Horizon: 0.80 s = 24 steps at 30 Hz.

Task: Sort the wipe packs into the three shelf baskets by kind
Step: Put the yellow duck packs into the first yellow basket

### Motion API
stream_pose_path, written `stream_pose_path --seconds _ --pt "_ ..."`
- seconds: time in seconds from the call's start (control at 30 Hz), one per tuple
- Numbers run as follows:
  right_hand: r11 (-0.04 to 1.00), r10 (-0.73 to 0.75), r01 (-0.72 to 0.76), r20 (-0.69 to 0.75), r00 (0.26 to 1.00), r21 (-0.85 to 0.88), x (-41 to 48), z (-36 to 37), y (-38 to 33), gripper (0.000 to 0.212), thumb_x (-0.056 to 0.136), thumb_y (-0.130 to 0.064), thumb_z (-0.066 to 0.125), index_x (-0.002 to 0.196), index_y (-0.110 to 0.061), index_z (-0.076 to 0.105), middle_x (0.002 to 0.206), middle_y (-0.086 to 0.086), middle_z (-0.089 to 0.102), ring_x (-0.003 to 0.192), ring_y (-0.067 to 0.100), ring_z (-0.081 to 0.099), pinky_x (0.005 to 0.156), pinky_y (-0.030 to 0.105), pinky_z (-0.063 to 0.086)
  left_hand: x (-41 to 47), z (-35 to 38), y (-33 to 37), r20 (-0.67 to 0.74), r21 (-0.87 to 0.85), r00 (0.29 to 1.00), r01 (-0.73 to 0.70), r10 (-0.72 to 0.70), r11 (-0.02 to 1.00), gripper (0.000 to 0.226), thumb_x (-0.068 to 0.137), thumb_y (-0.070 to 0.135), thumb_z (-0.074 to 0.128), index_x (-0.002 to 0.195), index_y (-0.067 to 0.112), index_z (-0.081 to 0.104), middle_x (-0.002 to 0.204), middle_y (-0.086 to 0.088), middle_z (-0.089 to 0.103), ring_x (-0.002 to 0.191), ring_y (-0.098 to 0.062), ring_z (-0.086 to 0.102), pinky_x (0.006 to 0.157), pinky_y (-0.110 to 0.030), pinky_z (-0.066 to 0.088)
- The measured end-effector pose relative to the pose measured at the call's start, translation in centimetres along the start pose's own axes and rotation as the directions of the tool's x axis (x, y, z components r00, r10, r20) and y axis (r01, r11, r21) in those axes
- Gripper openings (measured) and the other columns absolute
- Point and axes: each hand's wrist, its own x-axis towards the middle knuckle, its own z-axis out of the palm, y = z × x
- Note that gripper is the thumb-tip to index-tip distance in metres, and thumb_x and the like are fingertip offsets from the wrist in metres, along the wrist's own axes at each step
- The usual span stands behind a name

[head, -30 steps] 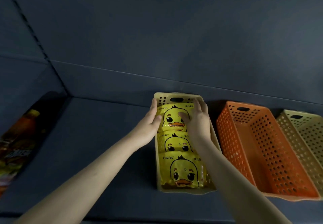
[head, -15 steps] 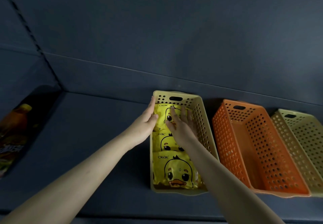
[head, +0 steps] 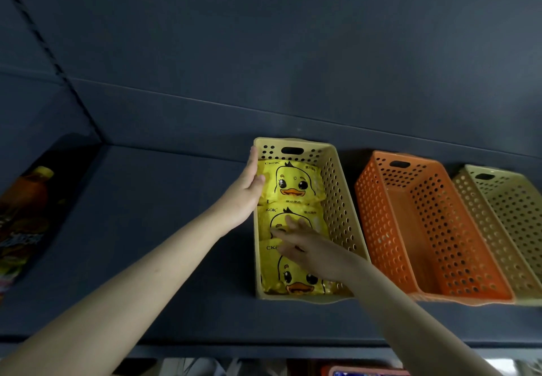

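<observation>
yellow basket [head: 337,199] rim meets the left hand [head: 245,192], fingers straight and flat; right hand [head: 308,248] hovers, fingers spread, over the duck wipe packs [head: 293,185].

A dark blue shelf [head: 146,229] filled the lower half of the frame, its front lip along the bottom. Behind it rose a back wall [head: 293,53] of the same colour. A slotted strip [head: 44,44] ran diagonally down the upper left. At the left edge sat a glossy dark print [head: 26,217] in orange and yellow, its lettering blurred. Below the lip, at the bottom edge, showed pale shapes [head: 205,368] and a red object [head: 352,371], too cropped to identify.
</observation>
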Motion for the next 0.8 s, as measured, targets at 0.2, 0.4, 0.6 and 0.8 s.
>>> stream_pose_path --seconds 0.2,0.4,0.6,0.8 --pt "0.994 -0.025 0.026 0.013 1.000 -0.102 -0.4 -0.7 0.5 0.054 0.097 -0.046 0.044 0.147 -0.045 0.024 0.162 -0.003 0.000 0.148 0.021 -0.008 0.119 0.049 -0.002 -0.1 -0.1 0.3 0.008 0.009 1.000 0.013 -0.013 1.000 0.059 0.105 0.031 0.026 0.150 0.040 -0.012 0.158 0.018 -0.011 0.142 0.000 0.002 0.105 -0.015 0.010" --pt "0.996 -0.022 0.027 -0.052 0.998 0.086 -1.9 -1.5 0.9 0.042 0.092 -0.037 0.059 0.134 -0.039 0.053 0.136 -0.006 0.045 0.130 0.012 0.040 0.115 0.037 0.028 -0.3 -0.1 0.9 0.015 0.009 0.999 0.041 -0.041 0.999 0.057 0.105 0.032 0.025 0.149 0.044 -0.011 0.158 0.020 -0.003 0.126 0.008 0.009 0.099 -0.014 0.015" --pt "0.999 0.015 -0.007 0.172 0.985 -0.049 -1.3 -1.8 1.2 0.055 0.093 -0.036 0.059 0.144 -0.038 0.039 0.154 -0.009 0.033 0.144 0.015 0.026 0.117 0.035 0.022 -0.3 -0.1 0.8 0.022 0.031 0.999 0.031 -0.032 0.999 0.058 0.105 0.032 0.025 0.149 0.043 -0.010 0.158 0.022 -0.008 0.125 0.010 0.007 0.095 -0.002 0.015" --pt "1.000 0.009 -0.011 -0.079 0.997 -0.023 -2.0 -1.2 1.4 0.064 0.084 -0.027 0.072 0.140 -0.039 0.045 0.138 -0.006 0.044 0.129 0.013 0.042 0.108 0.030 0.035 -0.3 -0.3 0.6 0.017 0.005 1.000 0.022 -0.022 1.000 0.058 0.105 0.031 0.026 0.149 0.044 -0.009 0.158 0.022 -0.009 0.129 0.010 0.004 0.102 -0.012 0.011"
